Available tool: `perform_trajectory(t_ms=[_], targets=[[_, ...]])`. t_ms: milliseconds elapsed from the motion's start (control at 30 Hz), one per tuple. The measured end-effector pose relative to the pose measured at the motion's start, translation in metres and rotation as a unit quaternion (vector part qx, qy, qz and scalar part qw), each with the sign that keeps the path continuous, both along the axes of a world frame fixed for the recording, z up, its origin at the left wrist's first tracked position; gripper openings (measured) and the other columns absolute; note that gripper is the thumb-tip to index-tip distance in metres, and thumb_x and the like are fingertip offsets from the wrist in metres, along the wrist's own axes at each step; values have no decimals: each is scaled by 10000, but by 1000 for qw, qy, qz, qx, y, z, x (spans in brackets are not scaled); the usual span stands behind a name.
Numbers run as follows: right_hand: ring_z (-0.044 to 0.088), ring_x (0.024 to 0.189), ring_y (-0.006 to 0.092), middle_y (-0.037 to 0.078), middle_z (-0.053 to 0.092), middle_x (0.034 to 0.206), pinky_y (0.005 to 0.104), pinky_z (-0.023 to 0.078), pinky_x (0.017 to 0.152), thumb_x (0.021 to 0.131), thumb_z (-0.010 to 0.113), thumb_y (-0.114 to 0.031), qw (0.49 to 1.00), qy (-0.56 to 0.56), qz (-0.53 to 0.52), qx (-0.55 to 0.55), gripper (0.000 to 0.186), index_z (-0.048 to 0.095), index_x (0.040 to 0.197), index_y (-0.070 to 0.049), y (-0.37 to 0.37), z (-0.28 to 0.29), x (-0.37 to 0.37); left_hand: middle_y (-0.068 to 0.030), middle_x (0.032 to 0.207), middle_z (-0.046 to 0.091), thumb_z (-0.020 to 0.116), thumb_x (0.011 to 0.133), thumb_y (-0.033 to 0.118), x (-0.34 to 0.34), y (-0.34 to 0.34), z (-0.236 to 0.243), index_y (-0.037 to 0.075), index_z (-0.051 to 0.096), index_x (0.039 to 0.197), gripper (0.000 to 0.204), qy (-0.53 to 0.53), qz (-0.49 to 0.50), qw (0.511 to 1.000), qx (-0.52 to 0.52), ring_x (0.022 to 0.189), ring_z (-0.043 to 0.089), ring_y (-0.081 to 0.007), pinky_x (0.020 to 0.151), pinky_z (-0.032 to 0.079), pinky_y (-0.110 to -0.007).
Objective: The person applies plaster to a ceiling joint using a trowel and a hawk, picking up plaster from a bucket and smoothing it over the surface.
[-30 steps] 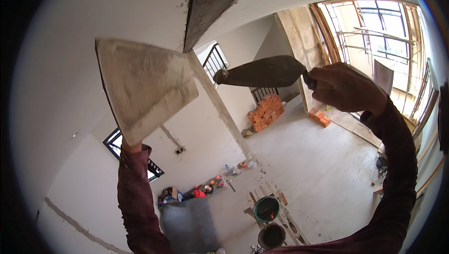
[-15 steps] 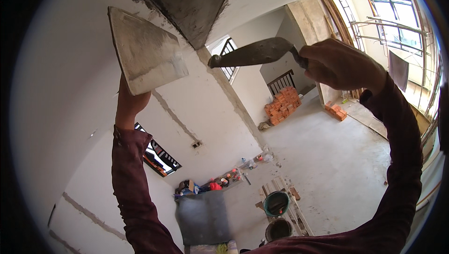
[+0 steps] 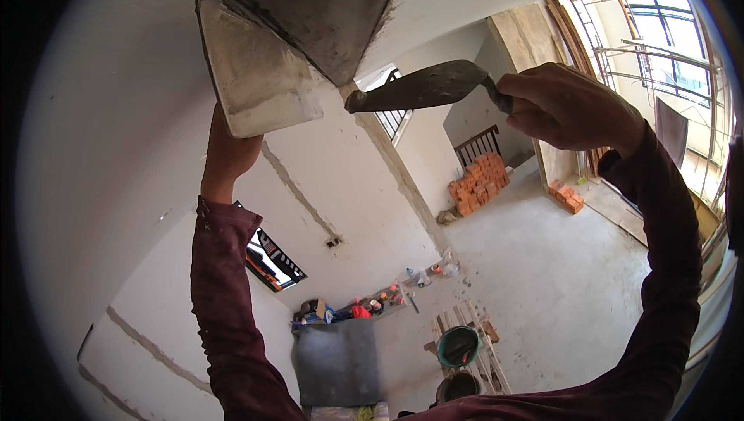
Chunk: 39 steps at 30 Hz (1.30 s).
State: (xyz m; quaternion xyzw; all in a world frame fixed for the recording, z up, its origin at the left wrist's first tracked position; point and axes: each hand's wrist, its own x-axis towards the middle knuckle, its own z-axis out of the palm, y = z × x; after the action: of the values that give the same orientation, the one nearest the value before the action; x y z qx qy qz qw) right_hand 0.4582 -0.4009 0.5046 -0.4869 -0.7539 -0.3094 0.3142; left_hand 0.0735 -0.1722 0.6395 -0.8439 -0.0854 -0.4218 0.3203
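- The left hand (image 3: 235,150) is behind the lower edge of a flat, pale board (image 3: 260,72); the board hides its fingers, so I cannot tell whether they are spread or pressed together.
- The board is held up high, tilted, its upper right edge alongside a dark grey beam (image 3: 302,2); whether they touch, I cannot tell.
- The right hand (image 3: 570,107) grips a trowel (image 3: 422,86), its fingers curled around the handle.
- The trowel's blade points left, its tip just beside the board's lower right corner, with a gap visible between.
- Below, a green bucket (image 3: 439,350) and a dark bucket (image 3: 439,390) stand toward the left edge of a plank platform (image 3: 488,359).
- A stack of orange bricks (image 3: 478,184) is near the far edge of the pale floor (image 3: 542,266); a smaller brick pile (image 3: 566,197) is to its right.
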Motion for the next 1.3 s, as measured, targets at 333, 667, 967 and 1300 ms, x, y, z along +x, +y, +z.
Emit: perform_trajectory(t_ms=[333,667,967,1300], targets=[[631,708,327,140,616,713,452,479,678,918,634,-142,1000,8,-17,-7,142,607,964,-10,-7,18,0,-176,1012,711,637,887,40,27,-45,4,-40,667,1072,203,-8,-31,998,-48,971,681,-327,869,512,-384],[665,775,327,151,651,743,438,509,707,909,651,-115,980,-94,-29,172,125,622,891,5,-17,46,-2,-176,1141,687,620,956,232,34,-47,1,-8,678,1122,297,-17,15,999,-37,1079,629,-351,969,437,-409],[631,827,297,131,606,762,442,498,773,930,644,-152,979,-97,-116,135,160,613,956,3,-28,65,-28,-139,1012,719,644,926,173,39,-38,-4,-14,688,1038,222,-24,-48,999,6,955,667,-320,885,478,-379],[657,772,337,169,666,804,426,522,715,928,643,-160,989,-112,-63,77,193,613,920,31,-45,94,-39,-143,1048,702,623,932,56,37,-34,2,-14,653,1086,172,-6,-94,995,13,951,686,-271,833,523,-364]])
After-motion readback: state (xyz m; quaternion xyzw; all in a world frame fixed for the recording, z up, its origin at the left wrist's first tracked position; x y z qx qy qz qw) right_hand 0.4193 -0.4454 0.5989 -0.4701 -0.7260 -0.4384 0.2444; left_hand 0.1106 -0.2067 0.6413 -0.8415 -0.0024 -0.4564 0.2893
